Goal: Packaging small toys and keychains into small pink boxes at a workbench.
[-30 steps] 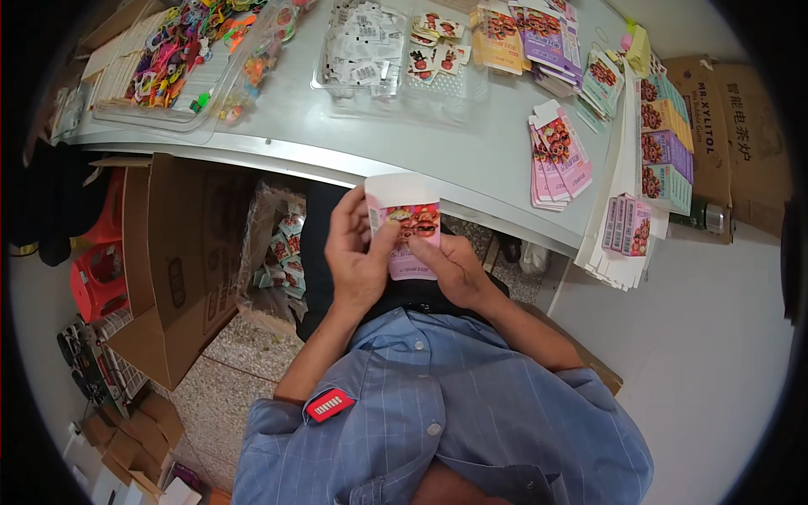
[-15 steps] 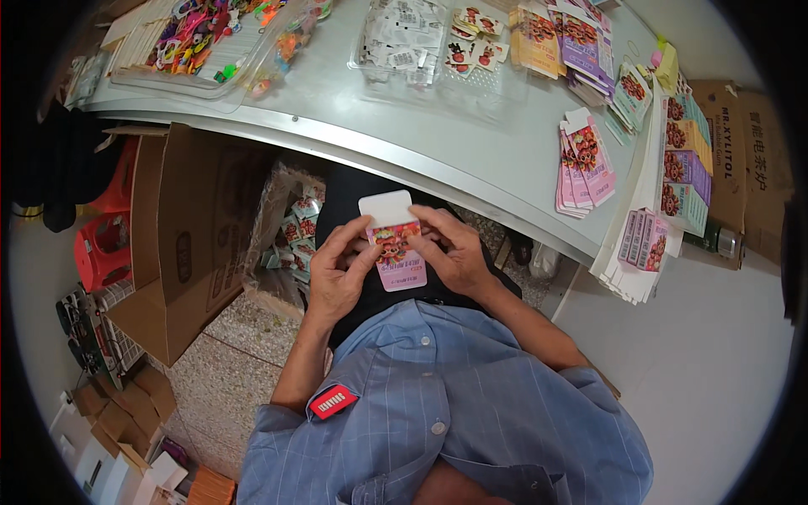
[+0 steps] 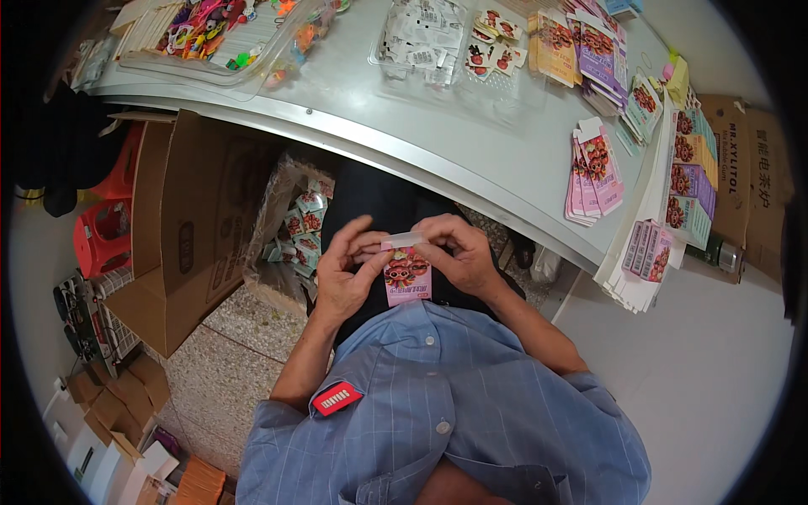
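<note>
White flap (image 3: 402, 241) atop my pink packet (image 3: 407, 276) now looks part folded; my left hand (image 3: 343, 278) and right hand (image 3: 465, 263) pinch it.

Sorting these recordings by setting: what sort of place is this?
Probably a small hand-packing workspace. Flat pink printed cardboard cartons lie fanned on a pale grey table, which also bears piled small white rectangular packets; the left hand and right hand hold another pink carton.
</note>
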`<state>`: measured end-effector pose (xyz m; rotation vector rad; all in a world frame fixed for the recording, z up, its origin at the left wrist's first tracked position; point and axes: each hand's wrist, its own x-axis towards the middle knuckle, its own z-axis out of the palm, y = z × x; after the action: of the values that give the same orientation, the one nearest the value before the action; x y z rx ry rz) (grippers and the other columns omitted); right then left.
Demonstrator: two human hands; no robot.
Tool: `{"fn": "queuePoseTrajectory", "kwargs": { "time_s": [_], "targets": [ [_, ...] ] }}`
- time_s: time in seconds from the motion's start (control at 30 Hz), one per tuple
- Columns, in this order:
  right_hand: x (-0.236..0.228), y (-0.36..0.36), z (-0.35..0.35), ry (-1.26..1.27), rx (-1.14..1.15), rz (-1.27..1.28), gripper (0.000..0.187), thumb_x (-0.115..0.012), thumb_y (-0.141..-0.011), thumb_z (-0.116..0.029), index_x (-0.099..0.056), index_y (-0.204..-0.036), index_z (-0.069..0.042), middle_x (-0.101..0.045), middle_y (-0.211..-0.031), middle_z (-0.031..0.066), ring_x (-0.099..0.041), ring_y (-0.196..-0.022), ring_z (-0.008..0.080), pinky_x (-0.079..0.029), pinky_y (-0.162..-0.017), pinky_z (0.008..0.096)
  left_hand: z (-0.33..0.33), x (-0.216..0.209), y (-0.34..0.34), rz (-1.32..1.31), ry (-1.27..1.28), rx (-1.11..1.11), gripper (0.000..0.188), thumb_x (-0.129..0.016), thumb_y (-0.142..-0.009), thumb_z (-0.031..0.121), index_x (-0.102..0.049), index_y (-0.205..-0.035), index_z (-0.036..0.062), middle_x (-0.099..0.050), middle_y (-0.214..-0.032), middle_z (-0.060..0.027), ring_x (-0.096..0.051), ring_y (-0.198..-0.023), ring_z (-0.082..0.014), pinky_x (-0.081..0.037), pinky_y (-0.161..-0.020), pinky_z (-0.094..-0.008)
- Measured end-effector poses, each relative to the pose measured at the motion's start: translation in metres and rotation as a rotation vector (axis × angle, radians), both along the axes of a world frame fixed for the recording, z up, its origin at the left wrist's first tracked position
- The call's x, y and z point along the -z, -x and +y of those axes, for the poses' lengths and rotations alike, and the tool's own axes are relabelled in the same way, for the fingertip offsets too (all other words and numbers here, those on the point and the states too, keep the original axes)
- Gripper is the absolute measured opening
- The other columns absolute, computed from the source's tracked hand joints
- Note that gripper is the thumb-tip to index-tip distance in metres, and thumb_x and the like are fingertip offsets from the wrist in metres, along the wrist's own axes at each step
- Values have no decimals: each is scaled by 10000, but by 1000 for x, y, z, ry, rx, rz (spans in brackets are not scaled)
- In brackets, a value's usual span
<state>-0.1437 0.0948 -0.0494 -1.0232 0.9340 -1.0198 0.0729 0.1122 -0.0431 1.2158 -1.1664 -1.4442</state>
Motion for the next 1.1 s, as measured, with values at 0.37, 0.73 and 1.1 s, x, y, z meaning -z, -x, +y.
{"fn": "queuePoseTrajectory", "kwargs": {
  "time_s": [0.37,0.73,1.1],
  "targets": [
    [-11,9,-21,136,-277,173,158,-758,-889,-32,-759,-1044,0,-696,-1041,90,-666,-950,168,-530,-836,274,-8,-4,-18,19,-42,153,208,-749,-888,-12,-741,-1095,-12,-703,-1089,-122,-687,-992,-148,-573,-855,-249],
    [-25,5,-29,-199,-312,131,139,-710,-944,-78,-758,-1039,12,-692,-952,58,-622,-828,82,-466,-691,217,-17,-23,-15,-38,-211,119,129,-702,-908,-47,-751,-1027,-44,-707,-952,-79,-633,-808,-95,-472,-675,-218],
    [-21,13,-26,166,-394,212,194,-773,-875,-51,-775,-1066,-17,-722,-1011,106,-675,-911,182,-529,-793,279,-1,-13,-25,-94,-147,231,147,-733,-889,-26,-764,-1034,-27,-733,-1098,-147,-700,-917,-146,-568,-719,-250]
  ]
}}
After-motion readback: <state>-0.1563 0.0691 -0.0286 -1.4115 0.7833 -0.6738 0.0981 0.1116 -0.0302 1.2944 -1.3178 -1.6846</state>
